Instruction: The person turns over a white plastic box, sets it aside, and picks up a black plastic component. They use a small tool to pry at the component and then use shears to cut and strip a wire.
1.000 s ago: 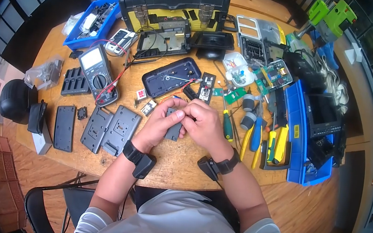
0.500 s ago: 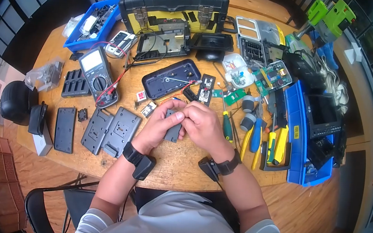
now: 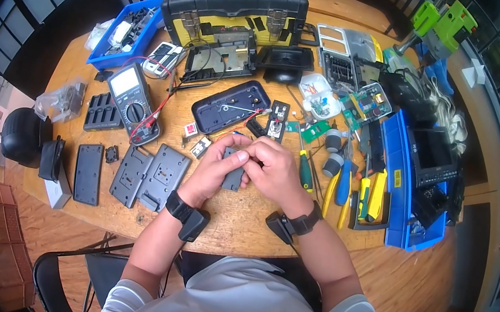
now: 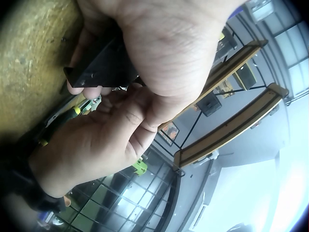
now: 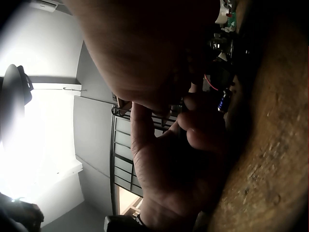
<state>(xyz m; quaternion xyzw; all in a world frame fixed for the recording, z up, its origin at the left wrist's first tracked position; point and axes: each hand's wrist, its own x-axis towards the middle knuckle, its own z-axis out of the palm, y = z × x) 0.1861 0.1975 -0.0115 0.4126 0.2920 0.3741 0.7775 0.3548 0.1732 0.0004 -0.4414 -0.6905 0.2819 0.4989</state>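
Dark plate: the small dark plate (image 3: 232, 181) is held up above the table (image 3: 241, 230), near its close edge, tilted, with its lower end poking out toward the person.
Left hand: the plate is gripped by the left hand (image 3: 210, 171), thumb laid across the top; in the left wrist view its fingertips are seen peeking out from underneath.
Right hand: the far end seems to be pinched by the right hand (image 3: 276, 167), fingers bunched together and curled in. The actual contact is blocked, so whether some tiny part is also held there can't be told.
What's changed: honestly, barely anything. Over the last second the same two-handed hold is kept and nothing on the table is visibly moved.
What that means: probably some fiddly fingertip work on the plate, judged as being mid-step. No finished result can be seen.
Case half: the hollow dark case half (image 3: 205, 115) is left lying just beyond the hands, a strip with metal parts (image 3: 277, 122) beside it.
Left side: two grey plates (image 3: 162, 175) are laid side by side, and the multimeter (image 3: 134, 104) is parked further out.
Right side: a green-handled screwdriver (image 3: 306, 172) and a blue-handled screwdriver (image 3: 344, 181) are left untouched.
Back: everything's overlooked by a big toolbox (image 3: 234, 4).
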